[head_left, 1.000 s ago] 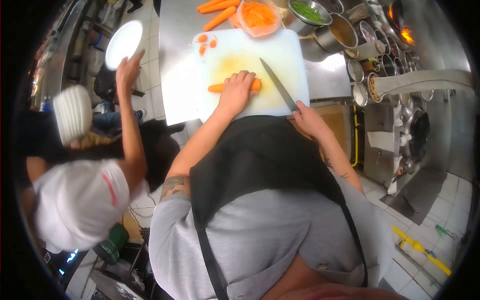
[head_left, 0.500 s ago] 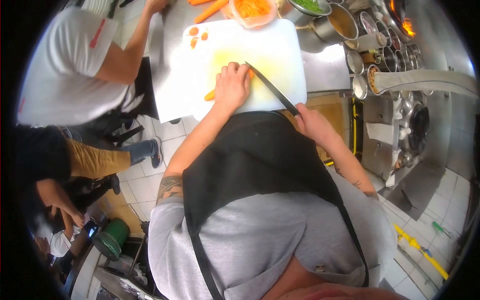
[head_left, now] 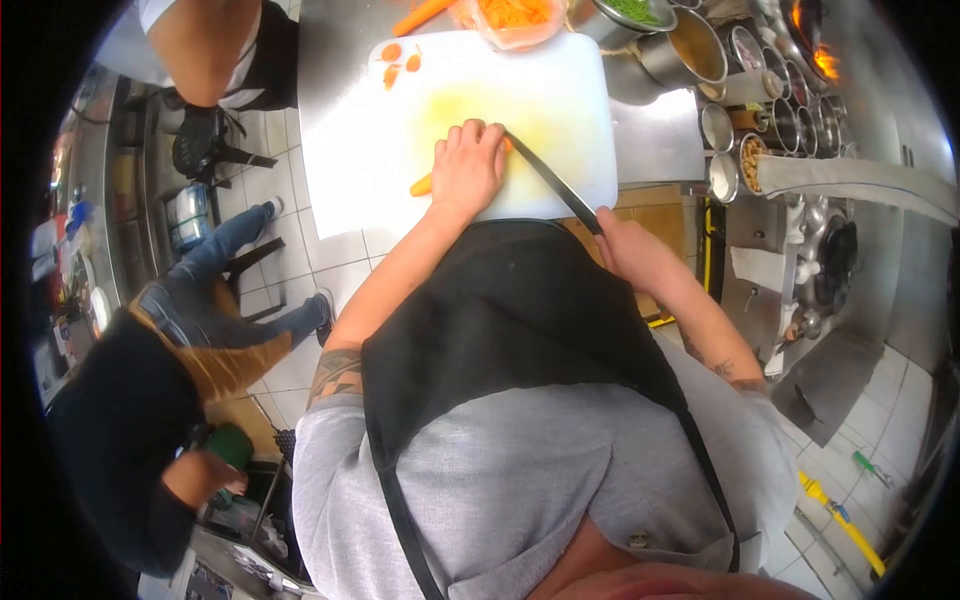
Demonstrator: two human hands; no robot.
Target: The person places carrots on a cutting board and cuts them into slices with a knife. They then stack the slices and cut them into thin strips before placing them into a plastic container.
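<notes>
On the white cutting board [head_left: 570,90], my left hand [head_left: 468,165] is closed over a carrot [head_left: 421,186], pressing it down. One end of the carrot sticks out to the left of the hand, and a bit of orange shows at its right side; the middle is hidden. My right hand [head_left: 630,247] grips the handle of a long kitchen knife [head_left: 553,180]. The blade slants up and left across the board, its tip beside my left fingers at the carrot's right end. A few cut carrot pieces [head_left: 391,65] lie at the board's upper left.
Shredded carrot [head_left: 510,14] fills a clear container behind the board, with a whole carrot [head_left: 424,14] next to it. Metal pots [head_left: 680,55] stand at the back right, near a burner flame [head_left: 824,62]. Two people stand at left, one in a dark shirt [head_left: 125,420].
My hands, the knife and the carrot stay nearly in place. The person in white has shifted up and away at left, and the person in the dark shirt has come further into view.
</notes>
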